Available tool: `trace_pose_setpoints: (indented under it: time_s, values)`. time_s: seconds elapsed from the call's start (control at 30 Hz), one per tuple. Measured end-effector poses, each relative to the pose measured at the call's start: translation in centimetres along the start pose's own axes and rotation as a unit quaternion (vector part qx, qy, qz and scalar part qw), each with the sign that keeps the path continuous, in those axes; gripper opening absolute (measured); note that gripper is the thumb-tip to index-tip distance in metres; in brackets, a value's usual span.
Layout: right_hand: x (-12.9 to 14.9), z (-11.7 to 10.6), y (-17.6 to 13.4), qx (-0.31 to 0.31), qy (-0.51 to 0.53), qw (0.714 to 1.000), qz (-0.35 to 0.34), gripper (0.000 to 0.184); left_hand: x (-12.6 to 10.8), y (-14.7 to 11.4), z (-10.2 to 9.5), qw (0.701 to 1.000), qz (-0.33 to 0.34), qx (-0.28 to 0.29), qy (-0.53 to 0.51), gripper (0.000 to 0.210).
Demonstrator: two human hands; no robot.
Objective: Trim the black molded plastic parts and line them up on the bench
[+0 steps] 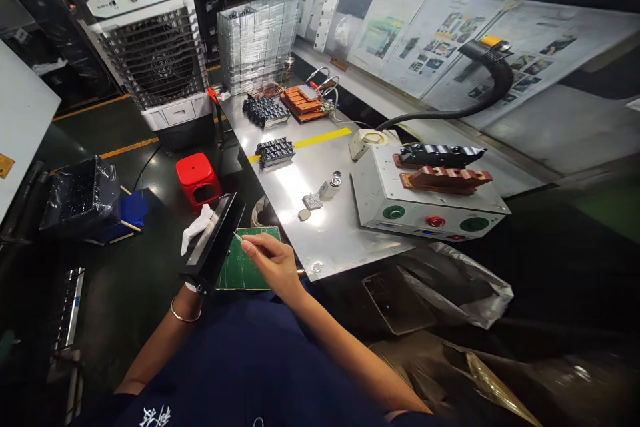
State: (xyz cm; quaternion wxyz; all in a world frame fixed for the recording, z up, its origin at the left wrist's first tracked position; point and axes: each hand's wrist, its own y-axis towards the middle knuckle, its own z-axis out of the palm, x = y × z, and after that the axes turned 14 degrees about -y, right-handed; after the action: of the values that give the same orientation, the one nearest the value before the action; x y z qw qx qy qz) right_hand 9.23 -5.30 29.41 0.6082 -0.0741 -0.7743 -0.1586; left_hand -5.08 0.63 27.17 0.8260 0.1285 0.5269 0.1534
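My left hand (198, 229), in a white glove, is closed around a long black channel-shaped part (219, 240) and holds it tilted at the left. My right hand (274, 265) is bare and pinches a small, thin, pale tool (237, 236). The tool's tip points at the near side of the black part; whether it touches cannot be made out. Below both hands lies a worn green mat (243, 270). Two clusters of black ribbed parts, one nearer (275, 153) and one farther (265, 111), rest along the metal table's left side.
On the metal table (345, 247) stand a white control box (425, 203) with copper-coloured blocks (445, 180) on top, a small metal can (336, 179) and grey pieces (313, 201). A red stool (197, 177), an air cooler (155, 60) and a black crate (77, 197) are to the left.
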Motion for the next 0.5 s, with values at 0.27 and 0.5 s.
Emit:
trace_pose_setpoints:
  time_s: [0.27, 0.5]
  values:
    - [-1.5, -0.4, 0.9, -0.035, 0.014, 0.998, 0.046, 0.022, -0.9, -0.1, 0.6, 0.999, 0.017, 0.039, -0.023, 0.024]
    - [-4.3, -2.0, 1.8, -0.058, 0.039, 0.993, 0.092, 0.031, -1.2, -0.9, 0.9, 0.992, -0.117, 0.023, -0.05, 0.03]
